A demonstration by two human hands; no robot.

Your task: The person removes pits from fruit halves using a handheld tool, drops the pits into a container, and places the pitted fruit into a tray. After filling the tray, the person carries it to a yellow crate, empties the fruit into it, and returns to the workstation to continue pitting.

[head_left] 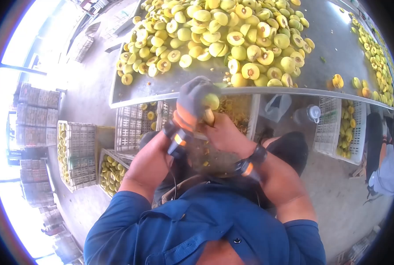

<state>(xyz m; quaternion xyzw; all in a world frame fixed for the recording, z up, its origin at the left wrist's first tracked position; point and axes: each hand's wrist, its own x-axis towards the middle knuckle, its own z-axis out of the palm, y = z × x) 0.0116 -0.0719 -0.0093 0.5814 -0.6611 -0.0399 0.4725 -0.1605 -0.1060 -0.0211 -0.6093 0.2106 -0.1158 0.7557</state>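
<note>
My left hand (191, 104), in a grey and orange glove, is closed around a yellow-green fruit (210, 101) just below the metal table's front edge. Close beside it, my bare right hand (224, 132) grips a tool with a light wooden handle (209, 117), its upper end against the fruit. The tool's working end is hidden. A large heap of halved yellow-green fruit (236, 39) lies on the metal table (325, 53) beyond my hands, many showing brown centres.
Under the table edge sit a white crate (128, 126) and a clear jug (307, 114). Crates of fruit stand at left (82, 152) and right (358, 128). A seated person (384, 170) is at the far right. Stacked crates (38, 115) stand far left.
</note>
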